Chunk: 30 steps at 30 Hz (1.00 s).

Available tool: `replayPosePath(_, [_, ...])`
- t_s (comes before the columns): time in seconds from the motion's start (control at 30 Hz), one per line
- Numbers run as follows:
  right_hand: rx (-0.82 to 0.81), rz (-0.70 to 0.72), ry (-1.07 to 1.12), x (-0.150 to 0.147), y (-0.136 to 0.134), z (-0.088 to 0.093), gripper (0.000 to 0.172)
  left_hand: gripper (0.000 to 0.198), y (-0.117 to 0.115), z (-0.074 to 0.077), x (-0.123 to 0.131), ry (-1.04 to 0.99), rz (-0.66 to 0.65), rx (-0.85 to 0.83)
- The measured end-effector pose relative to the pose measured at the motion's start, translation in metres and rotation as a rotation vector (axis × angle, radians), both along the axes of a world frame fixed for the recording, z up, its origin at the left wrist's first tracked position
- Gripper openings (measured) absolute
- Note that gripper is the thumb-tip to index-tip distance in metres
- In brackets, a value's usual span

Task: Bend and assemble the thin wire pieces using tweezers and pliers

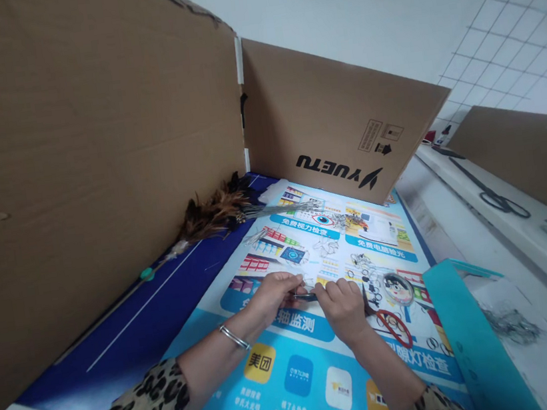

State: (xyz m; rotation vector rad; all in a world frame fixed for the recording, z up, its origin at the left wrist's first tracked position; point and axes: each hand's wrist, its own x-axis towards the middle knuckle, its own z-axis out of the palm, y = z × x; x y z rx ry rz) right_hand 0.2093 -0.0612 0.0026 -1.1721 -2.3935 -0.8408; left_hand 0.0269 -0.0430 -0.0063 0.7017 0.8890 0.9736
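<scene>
Over the printed poster [302,322], my two hands meet. My right hand [342,307] is closed in a fist around what look like small pliers [306,297], whose dark metal end points left. My left hand [279,293] pinches at that end; the small piece between its fingertips is too fine to make out. Right of my right hand lie red-handled scissors [395,329], beside a round clear dish [398,289]. Small black and silver rings [372,296] are scattered near the scissors.
Cardboard panels [95,154] rise on the left and at the back [332,116]. A feather duster [216,211] lies along the left panel, near a bundle of thin wires [279,209]. A turquoise box [477,339] is at the right, with tangled wire [514,324] beyond its edge.
</scene>
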Motion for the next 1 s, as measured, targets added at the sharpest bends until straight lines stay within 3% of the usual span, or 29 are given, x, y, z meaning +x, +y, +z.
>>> replayPosePath(0.7, [-0.017, -0.015, -0.007, -0.0018, -0.0005, 0.0001, 0.010, 0.038, 0.0004, 0.0024, -0.0003, 0.121, 0.005, 0.070])
replayPosePath(0.9, [-0.149, -0.055, 0.001, -0.0046, -0.0012, -0.0053, 0.003, 0.031, 0.0042, 0.0006, -0.0001, 0.280, 0.014, 0.190])
replayPosePath(1.0, [-0.245, -0.095, 0.030, -0.0064, -0.0012, -0.0054, 0.009, 0.027, 0.0052, 0.0005, 0.0003, 0.389, 0.034, 0.268])
